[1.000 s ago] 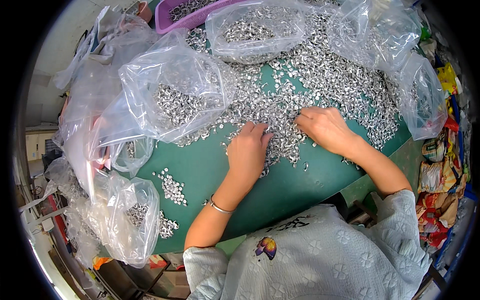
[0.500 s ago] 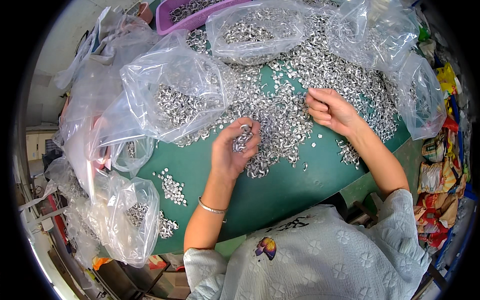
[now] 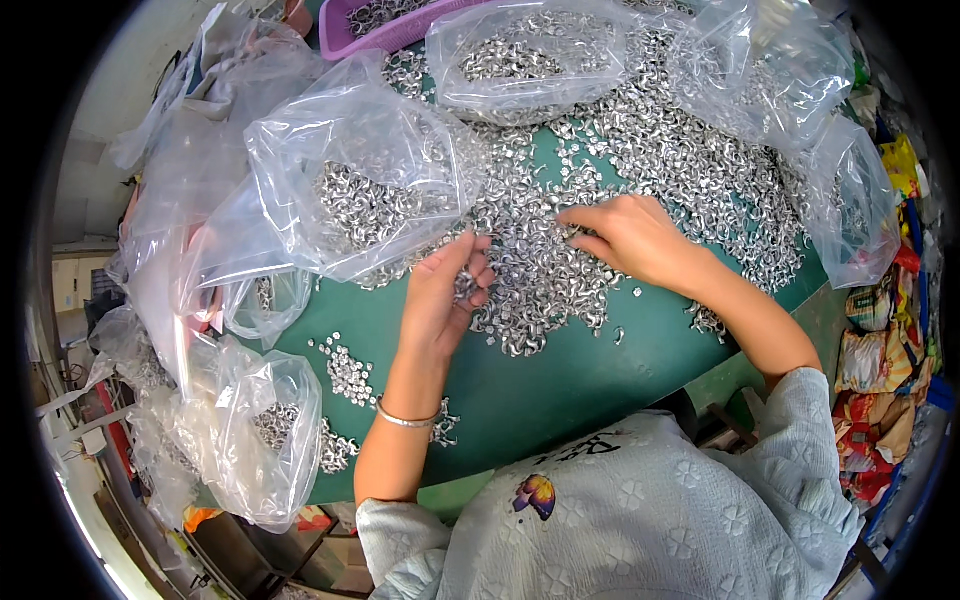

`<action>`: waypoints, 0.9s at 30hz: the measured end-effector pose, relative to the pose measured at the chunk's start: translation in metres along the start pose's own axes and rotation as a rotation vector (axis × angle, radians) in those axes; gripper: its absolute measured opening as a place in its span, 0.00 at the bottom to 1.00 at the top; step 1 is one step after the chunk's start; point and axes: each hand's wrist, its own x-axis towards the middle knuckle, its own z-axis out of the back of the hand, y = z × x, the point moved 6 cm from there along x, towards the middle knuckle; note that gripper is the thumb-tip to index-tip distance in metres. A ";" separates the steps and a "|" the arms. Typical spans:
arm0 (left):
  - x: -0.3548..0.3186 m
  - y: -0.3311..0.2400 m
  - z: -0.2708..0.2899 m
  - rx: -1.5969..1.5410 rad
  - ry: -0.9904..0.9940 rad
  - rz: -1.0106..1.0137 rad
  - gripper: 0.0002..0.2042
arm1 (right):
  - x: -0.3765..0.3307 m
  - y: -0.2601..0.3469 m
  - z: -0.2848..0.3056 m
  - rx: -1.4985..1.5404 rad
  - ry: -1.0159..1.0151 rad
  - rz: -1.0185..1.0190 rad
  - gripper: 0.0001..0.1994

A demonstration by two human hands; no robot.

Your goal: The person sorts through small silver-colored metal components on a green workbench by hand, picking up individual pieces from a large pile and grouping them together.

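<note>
Metal pieces [image 3: 640, 170], small, silvery and bent, lie in a wide heap across the far half of the green table [image 3: 560, 390]; every place below is told from that heap. The left hand [image 3: 445, 295] sits at the heap's near left edge, palm turned up and fingers curled, cupping a few pieces against the thumb. The right hand [image 3: 625, 235] rests on the heap's middle, fingers drawn together and pinching at pieces near its fingertips. A clear bag [image 3: 350, 190] part full of the same pieces lies just left of the heap, touching it, and 2 more bags [image 3: 530, 55] lie along its far side. A small loose cluster [image 3: 348, 370] sits well apart, nearer and to the left.

The step looks like picking pieces out of the heap and gathering them in the left palm. The next move seems to call for a fine pinch on 1 piece without spilling the cupped ones.
</note>
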 end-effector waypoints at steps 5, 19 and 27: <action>-0.041 0.024 -0.030 -0.021 0.054 0.255 0.18 | -0.032 0.013 0.013 0.438 -0.139 -0.036 0.08; -0.057 0.106 -0.058 -0.585 0.332 0.436 0.14 | -0.067 0.073 0.005 0.446 -0.077 0.363 0.09; -0.063 0.092 -0.042 -0.254 0.158 0.331 0.11 | -0.033 0.018 0.000 -0.005 -0.149 0.250 0.22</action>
